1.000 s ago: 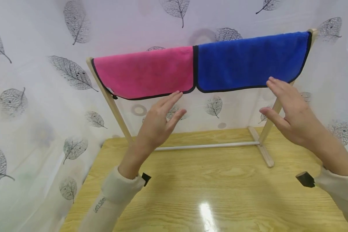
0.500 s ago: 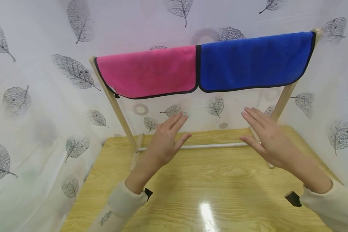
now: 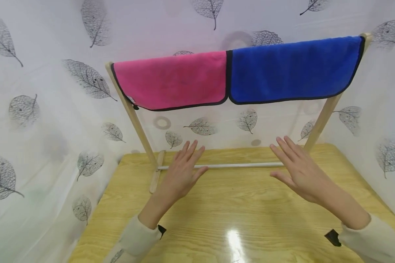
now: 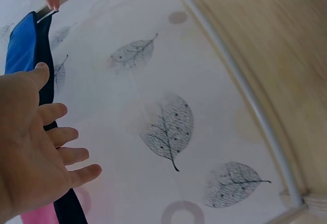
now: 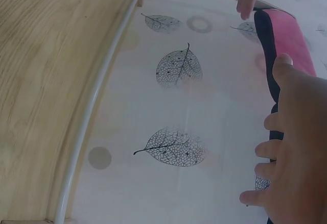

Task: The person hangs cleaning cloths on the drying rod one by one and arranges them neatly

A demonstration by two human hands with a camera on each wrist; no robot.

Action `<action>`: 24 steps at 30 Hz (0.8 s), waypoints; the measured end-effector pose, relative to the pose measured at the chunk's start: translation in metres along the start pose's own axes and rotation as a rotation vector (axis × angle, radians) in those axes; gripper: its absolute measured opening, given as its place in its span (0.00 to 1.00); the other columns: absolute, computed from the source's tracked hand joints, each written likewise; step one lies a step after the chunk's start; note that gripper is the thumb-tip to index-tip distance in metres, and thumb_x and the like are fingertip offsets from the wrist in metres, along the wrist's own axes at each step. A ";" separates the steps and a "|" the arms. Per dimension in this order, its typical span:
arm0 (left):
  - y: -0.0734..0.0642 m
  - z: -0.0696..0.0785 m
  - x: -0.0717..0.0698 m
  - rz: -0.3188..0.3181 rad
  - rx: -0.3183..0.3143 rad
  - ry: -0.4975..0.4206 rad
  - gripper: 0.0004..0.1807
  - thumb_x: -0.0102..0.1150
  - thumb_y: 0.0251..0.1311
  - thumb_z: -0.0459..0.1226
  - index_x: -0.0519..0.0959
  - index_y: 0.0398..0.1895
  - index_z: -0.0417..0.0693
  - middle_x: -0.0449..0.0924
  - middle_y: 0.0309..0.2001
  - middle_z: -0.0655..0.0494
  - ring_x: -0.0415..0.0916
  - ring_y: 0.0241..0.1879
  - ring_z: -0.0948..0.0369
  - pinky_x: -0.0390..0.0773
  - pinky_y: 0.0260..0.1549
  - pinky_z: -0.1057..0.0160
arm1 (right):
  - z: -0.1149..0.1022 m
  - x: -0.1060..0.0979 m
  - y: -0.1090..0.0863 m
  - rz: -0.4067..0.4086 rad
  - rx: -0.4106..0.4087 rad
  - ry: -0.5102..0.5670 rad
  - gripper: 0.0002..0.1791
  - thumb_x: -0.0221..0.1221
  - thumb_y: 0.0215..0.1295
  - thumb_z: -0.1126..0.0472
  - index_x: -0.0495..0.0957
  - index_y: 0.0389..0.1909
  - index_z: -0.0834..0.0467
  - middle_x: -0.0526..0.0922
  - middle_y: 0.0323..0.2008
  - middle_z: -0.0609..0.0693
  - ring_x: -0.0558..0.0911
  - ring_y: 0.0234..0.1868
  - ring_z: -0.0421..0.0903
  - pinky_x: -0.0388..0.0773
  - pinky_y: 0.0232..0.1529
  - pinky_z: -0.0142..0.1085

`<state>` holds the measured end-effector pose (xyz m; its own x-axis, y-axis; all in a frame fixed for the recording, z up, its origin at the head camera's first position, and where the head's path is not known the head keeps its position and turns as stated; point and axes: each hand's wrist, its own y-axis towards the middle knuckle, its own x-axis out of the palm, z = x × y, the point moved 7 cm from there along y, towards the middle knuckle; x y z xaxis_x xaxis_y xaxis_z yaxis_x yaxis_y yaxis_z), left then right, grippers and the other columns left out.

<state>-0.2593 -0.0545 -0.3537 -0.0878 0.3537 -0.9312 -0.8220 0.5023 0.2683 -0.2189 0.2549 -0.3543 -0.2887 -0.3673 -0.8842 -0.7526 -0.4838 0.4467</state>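
A pink towel [image 3: 171, 82] with black edging hangs over the top of a wooden rack, on the left half. Beside it on the right hangs a blue towel [image 3: 292, 71], edged in black too. My left hand [image 3: 184, 173] is held in the air below the pink towel, fingers spread and nothing in them. Below the blue towel, my right hand [image 3: 297, 173] is likewise raised with straight fingers and holds nothing. Neither hand touches a towel. Both wrist views show the open fingers apart from the cloth.
The rack's left post [image 3: 135, 122] and right post [image 3: 323, 118] stand on the wooden table [image 3: 230, 208]. A white lower bar [image 3: 240, 165] joins them near the table. Behind is a white leaf-patterned curtain [image 3: 52, 146].
Both hands have come down from near the towels' lower edges, and the right hand has also moved inward to the left. The towels hang as before; the head view has shifted slightly.
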 end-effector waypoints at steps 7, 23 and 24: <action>-0.012 -0.021 0.004 0.048 -0.016 0.024 0.36 0.52 0.77 0.53 0.61 0.81 0.49 0.51 0.81 0.44 0.41 0.81 0.45 0.50 0.74 0.37 | 0.015 0.003 -0.016 -0.012 0.016 -0.049 0.45 0.58 0.75 0.41 0.55 0.80 0.63 0.50 0.80 0.67 0.43 0.81 0.62 0.34 0.79 0.51; -0.050 -0.067 0.005 0.028 -0.072 0.094 0.40 0.54 0.75 0.56 0.58 0.81 0.47 0.46 0.82 0.44 0.38 0.81 0.44 0.48 0.74 0.35 | 0.057 0.005 -0.059 -0.050 0.086 -0.085 0.49 0.59 0.73 0.41 0.48 0.83 0.58 0.41 0.82 0.62 0.36 0.82 0.58 0.30 0.77 0.59; -0.052 -0.070 0.004 0.024 -0.078 0.095 0.40 0.54 0.75 0.56 0.58 0.82 0.47 0.45 0.82 0.44 0.38 0.81 0.44 0.48 0.74 0.35 | 0.059 0.004 -0.062 -0.051 0.086 -0.085 0.48 0.59 0.74 0.41 0.47 0.83 0.59 0.41 0.82 0.62 0.36 0.82 0.58 0.29 0.77 0.59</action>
<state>-0.2564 -0.1344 -0.3887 -0.1573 0.2869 -0.9450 -0.8600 0.4306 0.2739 -0.2090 0.3303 -0.3939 -0.2949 -0.2734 -0.9156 -0.8148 -0.4286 0.3904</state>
